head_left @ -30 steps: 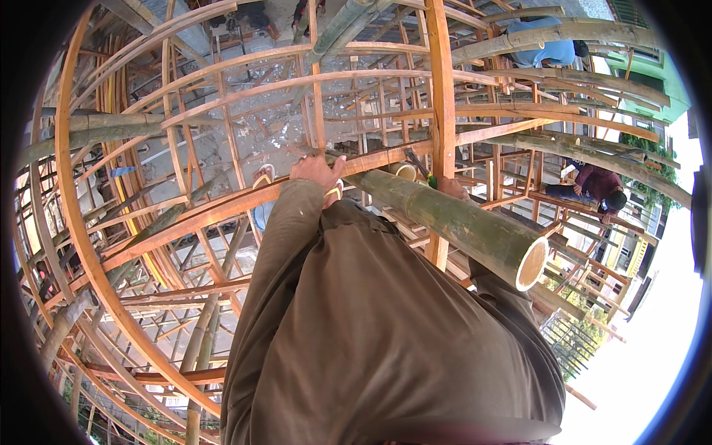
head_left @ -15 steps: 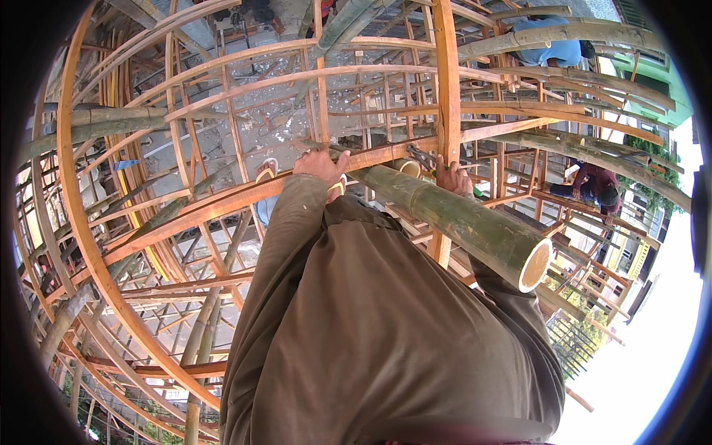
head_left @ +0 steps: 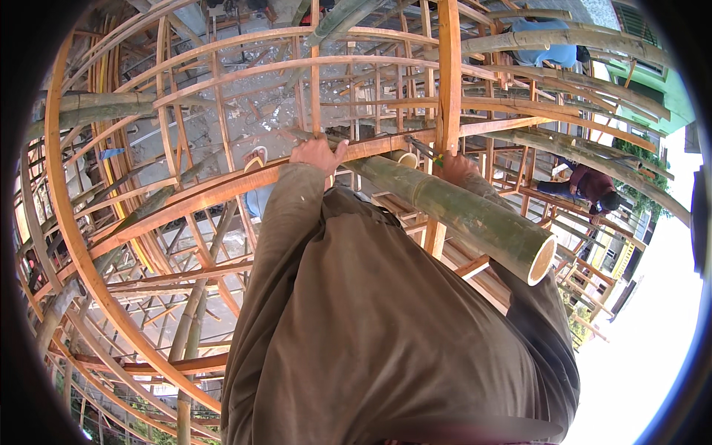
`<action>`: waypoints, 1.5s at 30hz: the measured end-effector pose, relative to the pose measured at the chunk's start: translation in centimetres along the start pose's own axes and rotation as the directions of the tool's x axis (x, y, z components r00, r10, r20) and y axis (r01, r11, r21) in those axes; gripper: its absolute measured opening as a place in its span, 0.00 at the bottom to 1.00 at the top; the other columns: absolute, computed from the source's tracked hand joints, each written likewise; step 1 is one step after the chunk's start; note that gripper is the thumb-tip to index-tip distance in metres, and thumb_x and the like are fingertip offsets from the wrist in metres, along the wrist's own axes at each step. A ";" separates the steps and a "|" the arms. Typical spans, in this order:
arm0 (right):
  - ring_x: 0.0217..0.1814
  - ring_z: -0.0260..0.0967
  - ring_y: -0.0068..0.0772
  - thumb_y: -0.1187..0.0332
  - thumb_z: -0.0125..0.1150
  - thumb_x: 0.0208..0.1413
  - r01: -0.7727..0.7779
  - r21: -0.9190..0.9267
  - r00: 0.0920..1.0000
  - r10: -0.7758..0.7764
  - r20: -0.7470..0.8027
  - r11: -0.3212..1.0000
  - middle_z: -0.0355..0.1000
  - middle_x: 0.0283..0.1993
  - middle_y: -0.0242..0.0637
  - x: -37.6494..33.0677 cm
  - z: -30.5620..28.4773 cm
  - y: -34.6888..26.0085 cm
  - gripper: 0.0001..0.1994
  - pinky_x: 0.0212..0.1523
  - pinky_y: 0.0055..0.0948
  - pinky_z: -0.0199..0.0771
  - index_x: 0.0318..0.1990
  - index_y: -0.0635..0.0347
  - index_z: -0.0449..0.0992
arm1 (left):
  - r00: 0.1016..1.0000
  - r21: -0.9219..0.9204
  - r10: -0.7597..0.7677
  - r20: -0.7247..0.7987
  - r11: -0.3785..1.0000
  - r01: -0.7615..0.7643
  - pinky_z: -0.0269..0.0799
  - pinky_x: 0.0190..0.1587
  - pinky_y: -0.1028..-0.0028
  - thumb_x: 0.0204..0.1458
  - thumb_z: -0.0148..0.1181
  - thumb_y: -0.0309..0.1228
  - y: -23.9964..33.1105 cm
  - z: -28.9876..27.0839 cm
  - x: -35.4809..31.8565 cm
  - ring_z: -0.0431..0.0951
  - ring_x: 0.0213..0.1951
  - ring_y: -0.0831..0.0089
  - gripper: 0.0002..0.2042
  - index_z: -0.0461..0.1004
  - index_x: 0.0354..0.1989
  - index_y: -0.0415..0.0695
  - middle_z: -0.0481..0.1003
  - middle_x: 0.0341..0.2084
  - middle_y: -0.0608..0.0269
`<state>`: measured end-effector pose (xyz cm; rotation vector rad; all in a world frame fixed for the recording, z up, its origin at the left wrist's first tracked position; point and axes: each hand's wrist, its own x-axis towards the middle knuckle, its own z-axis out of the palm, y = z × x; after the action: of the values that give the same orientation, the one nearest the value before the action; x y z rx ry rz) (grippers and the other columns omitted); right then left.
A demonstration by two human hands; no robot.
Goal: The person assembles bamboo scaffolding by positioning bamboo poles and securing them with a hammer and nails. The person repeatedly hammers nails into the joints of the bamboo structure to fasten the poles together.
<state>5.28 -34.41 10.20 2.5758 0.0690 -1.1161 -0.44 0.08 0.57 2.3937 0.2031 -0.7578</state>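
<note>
My left hand [head_left: 317,153] is closed over a long reddish wooden beam [head_left: 230,185] running across in front of me, its thumb standing apart at the right. At the right, my right hand [head_left: 456,169] is curled beside an upright wooden post [head_left: 449,74], behind a thick green bamboo pole [head_left: 460,204]. A slim dark metal tool [head_left: 421,147] reaches from that hand toward the beam; its kind is not clear, and the bamboo partly hides the grip. The pole's cut end points toward me on the right. A shorter bamboo end [head_left: 404,158] shows beside it.
Timber and bamboo framing surrounds me, with a curved-looking plank [head_left: 63,193] at the left. Far below lies grey ground [head_left: 259,104] with debris. One person in blue [head_left: 545,44] and another in dark red [head_left: 589,185] are on the framing at the right. My sandalled foot [head_left: 256,157] shows below the beam.
My right hand has drawn back from the post's face and curled up, with its forearm now showing behind the bamboo. My left hand keeps its hold on the beam. The view has shifted slightly.
</note>
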 end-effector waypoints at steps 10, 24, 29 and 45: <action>0.49 0.77 0.63 0.48 0.60 0.58 0.003 0.284 0.996 -0.029 0.086 0.959 0.78 0.40 0.62 -0.4 7.5 1.1 0.25 0.50 0.54 0.78 0.51 0.62 0.77 | 0.995 0.004 0.039 -0.096 0.999 -0.039 0.77 0.49 0.51 0.59 0.45 0.62 -0.3 0.4 0.1 0.82 0.42 0.43 0.36 0.78 0.45 0.35 0.81 0.36 0.40; 0.54 0.75 0.60 0.52 0.61 0.56 -0.235 0.654 0.972 0.164 0.169 0.719 0.77 0.47 0.60 -8.4 22.8 0.2 0.24 0.55 0.51 0.76 0.52 0.62 0.77 | 0.999 0.102 -0.035 0.020 0.994 0.032 0.73 0.54 0.48 0.59 0.42 0.65 1.5 -0.4 -0.2 0.79 0.50 0.41 0.39 0.73 0.59 0.39 0.80 0.44 0.37; 0.56 0.75 0.59 0.53 0.61 0.55 -0.274 0.761 0.962 0.170 0.215 0.588 0.77 0.49 0.60 -7.6 29.2 -3.9 0.24 0.57 0.50 0.75 0.53 0.62 0.77 | 0.998 0.149 -0.032 -0.049 0.988 0.039 0.73 0.56 0.51 0.58 0.43 0.64 1.9 -0.1 -0.3 0.80 0.49 0.42 0.38 0.76 0.54 0.36 0.79 0.44 0.33; 0.55 0.76 0.57 0.70 0.52 0.56 -0.104 0.885 0.992 0.111 0.059 0.454 0.76 0.51 0.58 -8.2 24.5 -6.7 0.28 0.54 0.51 0.76 0.67 0.48 0.66 | 0.987 0.299 -0.149 -0.051 0.941 0.158 0.70 0.56 0.52 0.59 0.42 0.63 3.4 1.4 0.1 0.79 0.52 0.46 0.34 0.80 0.50 0.45 0.81 0.45 0.46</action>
<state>-18.72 -35.19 -1.49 3.3919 -0.9419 -1.3128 0.04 -3.49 1.31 2.7035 0.3079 -0.8810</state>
